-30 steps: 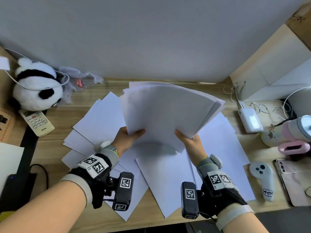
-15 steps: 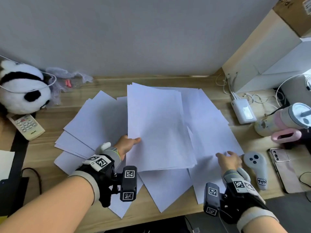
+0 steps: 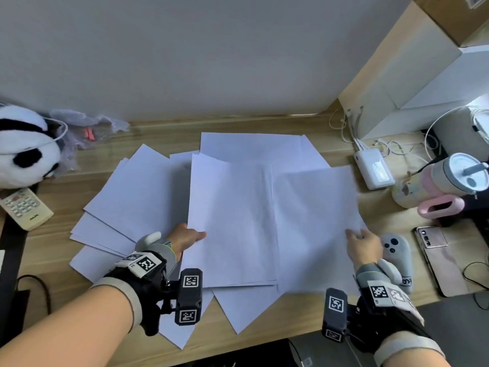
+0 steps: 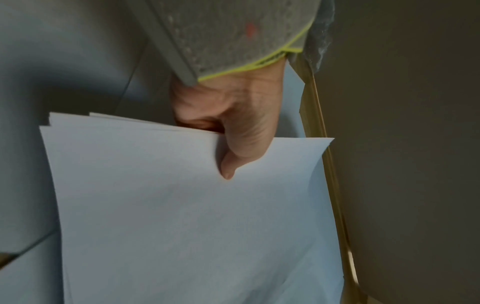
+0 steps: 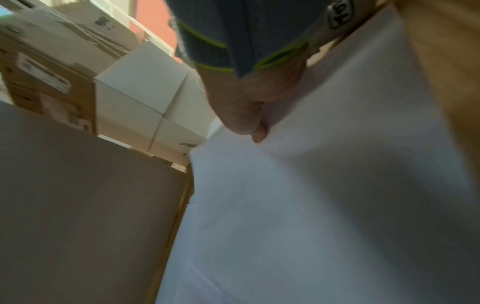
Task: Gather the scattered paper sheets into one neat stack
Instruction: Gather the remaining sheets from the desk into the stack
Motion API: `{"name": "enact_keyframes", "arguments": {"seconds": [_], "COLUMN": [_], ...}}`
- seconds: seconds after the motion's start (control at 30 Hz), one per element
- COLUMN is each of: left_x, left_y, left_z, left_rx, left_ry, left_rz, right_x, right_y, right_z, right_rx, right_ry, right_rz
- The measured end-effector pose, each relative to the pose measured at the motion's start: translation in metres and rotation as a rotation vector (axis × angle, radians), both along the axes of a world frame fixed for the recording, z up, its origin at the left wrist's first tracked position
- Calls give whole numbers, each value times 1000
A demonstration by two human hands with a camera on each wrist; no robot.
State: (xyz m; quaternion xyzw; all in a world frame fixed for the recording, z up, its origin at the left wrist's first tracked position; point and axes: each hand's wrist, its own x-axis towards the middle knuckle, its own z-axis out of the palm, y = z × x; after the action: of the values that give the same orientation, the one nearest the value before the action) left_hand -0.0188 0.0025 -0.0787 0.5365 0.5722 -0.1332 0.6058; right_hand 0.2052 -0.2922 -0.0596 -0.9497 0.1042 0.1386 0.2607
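Gripping the gathered stack (image 3: 232,223) in my left hand (image 3: 185,238), thumb on top, I pinch a loose sheet (image 3: 315,221) with my right hand (image 3: 361,243); tugging could crease it or fan the stack.

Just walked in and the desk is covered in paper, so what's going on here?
A person is collecting loose white sheets on a wooden desk. The left hand pinches the gathered stack at its near-left edge, thumb on top. The right hand grips one loose sheet lying beside the stack. More scattered sheets lie fanned out to the left, not yet collected.
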Motion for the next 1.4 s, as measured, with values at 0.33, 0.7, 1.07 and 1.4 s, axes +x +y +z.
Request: {"name": "enact_keyframes", "arguments": {"seconds": [0.33,0.7,1.07,1.4], "left_x": [-9,-11,-17,-28], "left_y": [10,12,12,24], "left_z": [6,14,7,4], "left_rx": [-45,-179,23,-4], "left_ry": [-92,-151,-94,-166], "left_rz": [80,286,81,181], "right_x": [17,-65,20,21], "right_y": [65,124,118,136], "right_z": [52,-14,-33,-24], "right_rx": [961,521,185,617], "right_ry": [80,452,144,181], "right_rz": [8,400,-30,-59]}}
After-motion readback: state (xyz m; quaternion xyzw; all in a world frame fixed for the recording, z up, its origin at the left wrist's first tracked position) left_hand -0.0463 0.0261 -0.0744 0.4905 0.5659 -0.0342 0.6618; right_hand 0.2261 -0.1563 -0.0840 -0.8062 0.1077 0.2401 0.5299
